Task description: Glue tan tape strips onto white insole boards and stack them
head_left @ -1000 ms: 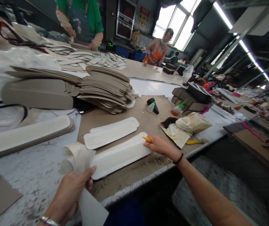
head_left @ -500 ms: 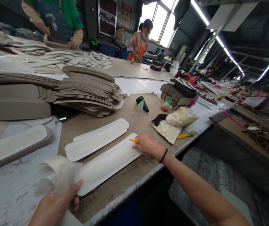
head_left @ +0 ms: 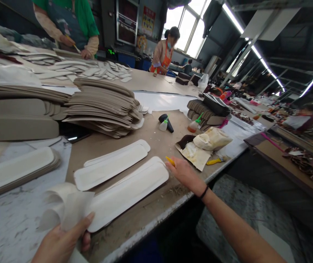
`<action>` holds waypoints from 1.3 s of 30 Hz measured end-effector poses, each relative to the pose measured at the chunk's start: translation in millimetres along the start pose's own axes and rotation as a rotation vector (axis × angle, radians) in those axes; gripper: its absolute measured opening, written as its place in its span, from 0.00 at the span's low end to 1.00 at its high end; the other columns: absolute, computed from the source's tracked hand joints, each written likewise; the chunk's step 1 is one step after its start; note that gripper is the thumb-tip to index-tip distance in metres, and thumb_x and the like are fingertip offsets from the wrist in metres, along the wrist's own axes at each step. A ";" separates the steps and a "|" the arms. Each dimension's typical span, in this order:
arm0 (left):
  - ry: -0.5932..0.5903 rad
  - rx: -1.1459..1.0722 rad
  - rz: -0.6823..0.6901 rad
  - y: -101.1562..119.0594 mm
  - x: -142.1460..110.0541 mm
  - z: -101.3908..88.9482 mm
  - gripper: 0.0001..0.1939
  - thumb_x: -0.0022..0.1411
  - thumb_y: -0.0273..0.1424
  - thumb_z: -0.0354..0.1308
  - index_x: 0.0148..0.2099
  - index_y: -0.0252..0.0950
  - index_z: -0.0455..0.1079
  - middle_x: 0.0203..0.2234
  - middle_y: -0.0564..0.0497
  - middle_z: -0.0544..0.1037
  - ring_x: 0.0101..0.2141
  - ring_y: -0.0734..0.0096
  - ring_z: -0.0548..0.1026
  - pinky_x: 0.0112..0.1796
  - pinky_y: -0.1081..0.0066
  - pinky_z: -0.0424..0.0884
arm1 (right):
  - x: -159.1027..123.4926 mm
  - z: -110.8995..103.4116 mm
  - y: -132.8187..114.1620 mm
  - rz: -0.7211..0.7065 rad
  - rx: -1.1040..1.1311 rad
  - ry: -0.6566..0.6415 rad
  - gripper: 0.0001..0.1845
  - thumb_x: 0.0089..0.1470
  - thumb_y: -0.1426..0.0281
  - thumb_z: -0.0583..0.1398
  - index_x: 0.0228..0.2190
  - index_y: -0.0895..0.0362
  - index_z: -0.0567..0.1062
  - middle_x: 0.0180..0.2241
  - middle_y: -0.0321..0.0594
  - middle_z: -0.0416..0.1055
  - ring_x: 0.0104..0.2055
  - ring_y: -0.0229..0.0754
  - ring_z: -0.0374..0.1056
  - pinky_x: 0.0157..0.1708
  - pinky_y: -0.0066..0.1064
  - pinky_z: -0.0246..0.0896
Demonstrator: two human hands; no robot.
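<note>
My left hand [head_left: 63, 243] grips a curled strip of white paper [head_left: 66, 206] at the near end of a long white padded piece [head_left: 129, 191] that lies on the brown board [head_left: 156, 142]. My right hand [head_left: 184, 172] rests at the far end of that piece with its fingers closed round a thin yellow tool [head_left: 170, 161]. A second white padded piece [head_left: 112, 164] lies just beyond the first one.
A tall pile of grey-brown flat pieces [head_left: 104, 107] stands behind. Small glue bottles [head_left: 164, 123], a stained cloth [head_left: 211, 138] and a yellow brush [head_left: 217, 160] lie to the right. Two people work at the far side of the table [head_left: 156, 82]. More white pieces [head_left: 16, 171] are stacked at left.
My right hand has slid slightly right along the piece's far end. My left hand has dropped lower in view, still on the paper strip. The view has swung left.
</note>
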State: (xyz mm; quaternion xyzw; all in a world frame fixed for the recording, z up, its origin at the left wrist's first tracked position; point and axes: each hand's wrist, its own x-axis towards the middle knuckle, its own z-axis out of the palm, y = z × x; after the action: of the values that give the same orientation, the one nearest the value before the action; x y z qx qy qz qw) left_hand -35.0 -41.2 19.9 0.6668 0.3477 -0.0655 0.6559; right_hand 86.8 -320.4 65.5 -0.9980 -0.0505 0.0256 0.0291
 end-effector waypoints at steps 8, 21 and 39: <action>-0.024 -0.177 -0.090 -5.2 7.9 -8.7 0.24 0.28 0.47 0.69 0.17 0.35 0.64 0.10 0.52 0.67 0.15 0.76 0.62 0.16 0.77 0.59 | -19.7 14.1 2.7 0.015 0.305 -0.001 0.16 0.63 0.65 0.50 0.31 0.60 0.72 0.24 0.41 0.72 0.26 0.41 0.67 0.28 0.28 0.56; 0.099 0.070 0.119 -12.9 1.6 -14.8 0.22 0.39 0.51 0.63 0.22 0.36 0.65 0.12 0.50 0.70 0.17 0.67 0.65 0.23 0.69 0.61 | -45.0 29.2 -33.0 -0.019 -0.088 0.023 0.17 0.62 0.71 0.53 0.51 0.61 0.70 0.42 0.50 0.70 0.39 0.46 0.70 0.38 0.32 0.64; -0.111 -0.449 -0.075 -4.8 -15.5 -36.3 0.27 0.34 0.44 0.75 0.24 0.34 0.63 0.12 0.57 0.64 0.15 0.81 0.59 0.16 0.81 0.57 | -40.8 0.8 -39.3 0.327 1.311 -0.199 0.32 0.28 0.48 0.70 0.25 0.57 0.62 0.13 0.25 0.56 0.13 0.26 0.49 0.11 0.17 0.41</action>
State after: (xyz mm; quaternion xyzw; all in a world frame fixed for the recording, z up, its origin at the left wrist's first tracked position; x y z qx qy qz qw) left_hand -62.7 -14.1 29.1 0.4862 0.3415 -0.0475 0.8030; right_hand 42.3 -285.5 69.1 -0.7619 0.1244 0.1466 0.6184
